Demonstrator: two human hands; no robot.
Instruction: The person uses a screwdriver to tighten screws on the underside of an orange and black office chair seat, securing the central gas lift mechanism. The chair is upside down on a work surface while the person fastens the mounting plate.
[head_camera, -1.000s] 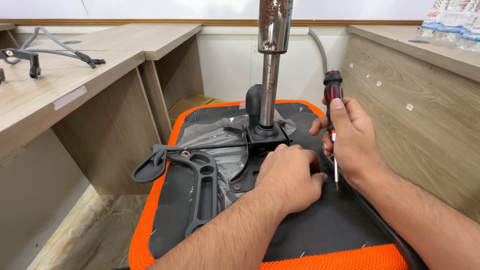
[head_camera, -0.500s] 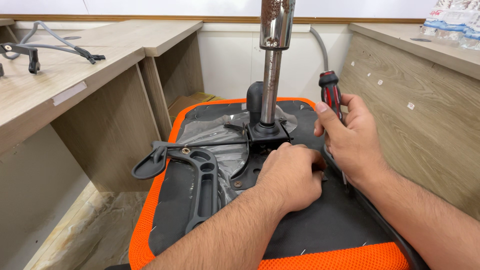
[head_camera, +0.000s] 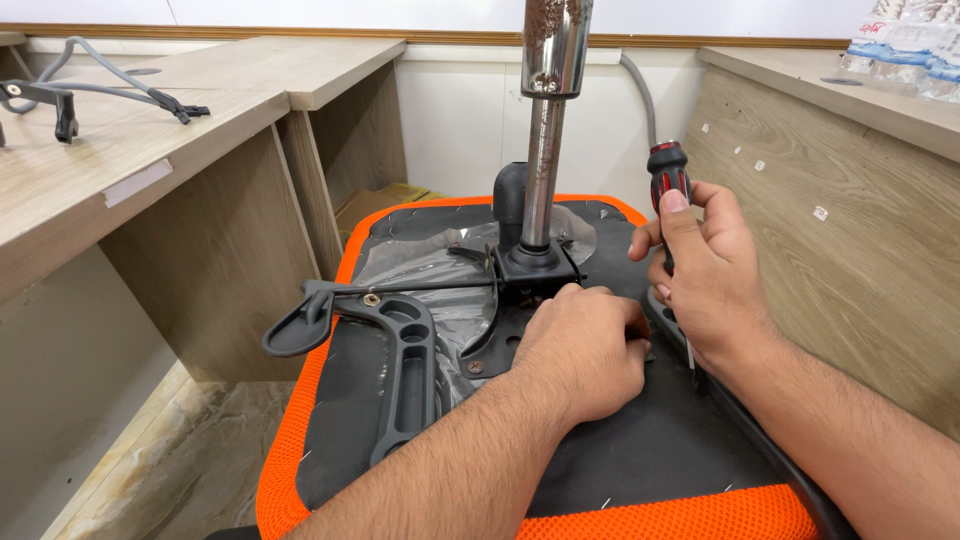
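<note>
While your left hand (head_camera: 585, 345) presses curled fingers on the seat plate (head_camera: 500, 335), your right hand (head_camera: 705, 275) grips the screwdriver (head_camera: 672, 200) upright, just beside it.

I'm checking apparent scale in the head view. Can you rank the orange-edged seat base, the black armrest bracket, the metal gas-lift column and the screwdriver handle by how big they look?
1. orange-edged seat base, by far the largest.
2. metal gas-lift column and black armrest bracket: these look alike in length, so no ranking between them.
3. screwdriver handle, smallest, partly covered by the right hand.

Bright, even indoor light; soft shadows under desks (head_camera: 150, 150); glare on metal column (head_camera: 545, 120); sharp focus throughout.
</note>
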